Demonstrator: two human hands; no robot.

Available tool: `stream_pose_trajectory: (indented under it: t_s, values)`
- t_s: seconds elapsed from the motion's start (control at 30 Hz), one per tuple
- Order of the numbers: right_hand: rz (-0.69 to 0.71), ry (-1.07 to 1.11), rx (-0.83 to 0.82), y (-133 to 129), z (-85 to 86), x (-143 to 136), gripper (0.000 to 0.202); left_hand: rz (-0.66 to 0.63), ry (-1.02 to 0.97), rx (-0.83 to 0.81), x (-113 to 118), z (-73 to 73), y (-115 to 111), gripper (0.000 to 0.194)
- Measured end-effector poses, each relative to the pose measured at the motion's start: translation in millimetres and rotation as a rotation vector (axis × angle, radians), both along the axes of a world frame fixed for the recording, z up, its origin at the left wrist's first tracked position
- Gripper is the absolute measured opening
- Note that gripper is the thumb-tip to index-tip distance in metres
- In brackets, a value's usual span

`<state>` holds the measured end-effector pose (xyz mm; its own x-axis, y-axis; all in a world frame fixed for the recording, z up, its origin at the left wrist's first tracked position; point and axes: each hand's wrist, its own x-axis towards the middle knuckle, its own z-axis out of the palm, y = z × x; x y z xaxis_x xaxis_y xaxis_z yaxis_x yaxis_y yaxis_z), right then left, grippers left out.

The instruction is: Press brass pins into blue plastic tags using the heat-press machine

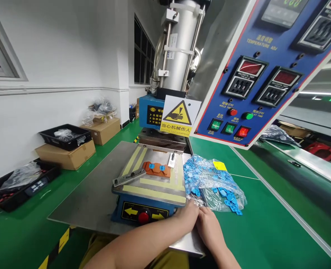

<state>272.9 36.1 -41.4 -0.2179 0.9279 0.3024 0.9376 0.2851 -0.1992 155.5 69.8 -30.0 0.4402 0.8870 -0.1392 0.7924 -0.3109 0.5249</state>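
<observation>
Two blue pieces [152, 166] placed, many bagged

The pair sits in the orange block [154, 173], back from the taped platform's [154, 186] near edge; others seem left in the bag [204, 180] by the surface's [86, 194] right edge. There the left hand [192, 215] and right hand [209, 224] meet, fingers curled, grip indiscernible.

Hands [192, 213] partly hidden, control panel [252, 104] cropped

The person's bare left hand [190, 213] and bare right hand [209, 225] lead into rounded, likewise uncovered forearms [147, 239], while plain olive-yellow cloth clothing [178, 260] covers the lap (its cut largely hidden, showing only in patches).
</observation>
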Motion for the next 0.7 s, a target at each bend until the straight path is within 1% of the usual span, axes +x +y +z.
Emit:
stream_pose_trajectory:
  t_s: [0.07, 0.23, 0.3, 0.4, 0.5, 0.53, 0.57, 0.6, 0.67, 0.7]
  values:
    - [-0.014, 0.058, -0.021, -1, 0.2, 0, 0.024, -0.022, -0.006, 0.013, -3, 2.1, -1, 0.034]
    - [-0.036, 0.216, -0.049, -1, 2.2, 1, 0.022, -0.090, -0.035, 0.141, -10, 9.2, -5, 0.030]
    - [-0.046, 0.277, -0.044, 0, 2.4, 3, 0.021, -0.101, -0.070, 0.183, -13, 10.0, -9, 0.027]
    - [-0.051, 0.391, -0.035, 1, 2.0, 8, 0.018, -0.130, -0.170, 0.280, -19, 5.7, -21, 0.025]
    - [-0.082, 0.572, -0.059, 2, 5.3, 15, 0.020, -0.212, -0.373, 0.350, -33, -1.1, -40, 0.023]
    - [-0.092, 0.653, -0.075, 1, 8.5, 16, 0.024, -0.209, -0.472, 0.340, -40, -2.1, -46, 0.022]
    - [-0.098, 0.739, -0.091, 0, 13.0, 16, 0.029, -0.177, -0.583, 0.309, -49, -1.9, -52, 0.020]
    - [-0.098, 0.826, -0.107, -2, 18.7, 15, 0.034, -0.118, -0.704, 0.254, -58, -0.2, -57, 0.018]
    - [-0.085, 0.969, -0.126, -6, 32.1, 8, 0.040, 0.029, -0.938, 0.071, -77, 7.4, -63, 0.019]
    - [-0.074, 1.017, -0.126, -9, 39.0, 2, 0.040, 0.088, -1.044, -0.046, -87, 13.0, -63, 0.024]
